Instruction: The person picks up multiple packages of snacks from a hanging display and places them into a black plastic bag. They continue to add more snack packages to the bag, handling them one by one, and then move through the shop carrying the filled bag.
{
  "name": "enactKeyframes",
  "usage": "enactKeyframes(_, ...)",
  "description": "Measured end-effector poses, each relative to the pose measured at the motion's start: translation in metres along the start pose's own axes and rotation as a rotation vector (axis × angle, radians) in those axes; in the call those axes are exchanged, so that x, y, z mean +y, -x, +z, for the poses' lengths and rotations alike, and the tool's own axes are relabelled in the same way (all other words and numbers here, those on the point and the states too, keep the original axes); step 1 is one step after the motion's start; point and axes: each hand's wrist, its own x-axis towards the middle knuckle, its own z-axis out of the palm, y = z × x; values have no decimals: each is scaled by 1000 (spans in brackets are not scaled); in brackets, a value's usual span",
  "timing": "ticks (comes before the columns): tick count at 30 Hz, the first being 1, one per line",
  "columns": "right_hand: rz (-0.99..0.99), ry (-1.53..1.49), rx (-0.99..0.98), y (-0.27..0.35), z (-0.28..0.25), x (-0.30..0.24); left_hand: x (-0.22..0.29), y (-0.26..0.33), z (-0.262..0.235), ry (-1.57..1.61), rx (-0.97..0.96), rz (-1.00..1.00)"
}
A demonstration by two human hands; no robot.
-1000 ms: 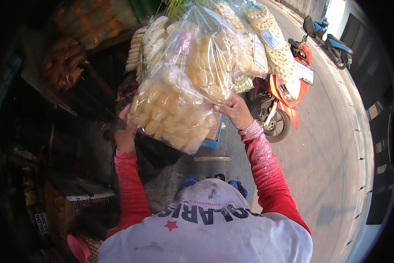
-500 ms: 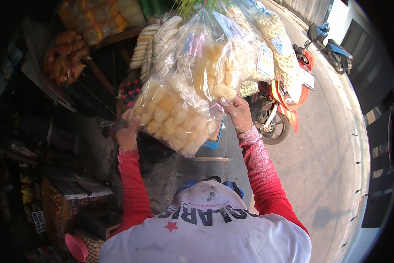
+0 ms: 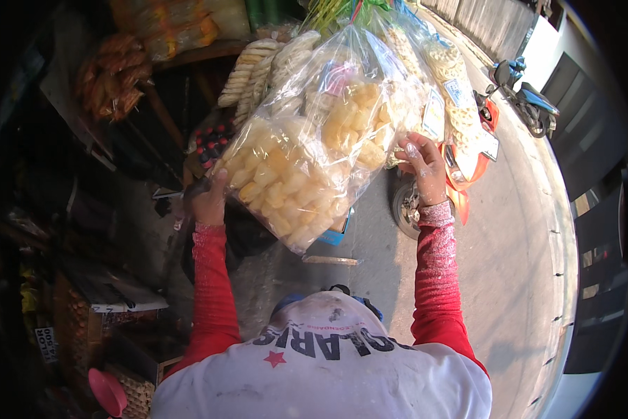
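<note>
A large clear plastic bag of pale yellow puffed crackers (image 3: 279, 181) hangs in front of me, its lower part swung out to the left. My left hand (image 3: 209, 201) is closed at the bag's left edge, thumb against the plastic; its other fingers are mostly hidden. Just off the bag's right edge is my right hand (image 3: 426, 167), fingers loosely bent and apart, nothing visible in them. Behind the front bag hang a bag of twisted white crackers (image 3: 247, 73) and a long bag of ring-shaped crackers (image 3: 455, 91).
A red motorbike (image 3: 461, 183) stands behind the bags to the right, with a blue scooter (image 3: 527, 101) farther off on the road. Left are a bag of orange-brown snacks (image 3: 115, 77), a wooden crate (image 3: 76, 321) and a pink bowl (image 3: 108, 392). A blue box (image 3: 333, 236) sits below the bag.
My right hand has let go of the bag's edge and moved right. The bag's lower right side has tilted upward. My left hand stays at its left edge.
</note>
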Motion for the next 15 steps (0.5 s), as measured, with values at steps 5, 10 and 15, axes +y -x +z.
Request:
enactKeyframes(5,-338,188,50,-50,-16,-50,-9,-23,-11,-208,41,56)
enactKeyframes(10,-410,440,-180,-82,-12,-74,-5,-42,-13,-168,92,-31)
enactKeyframes(15,-990,1150,-224,-32,34,-104,14,-44,-15,-28,3,120)
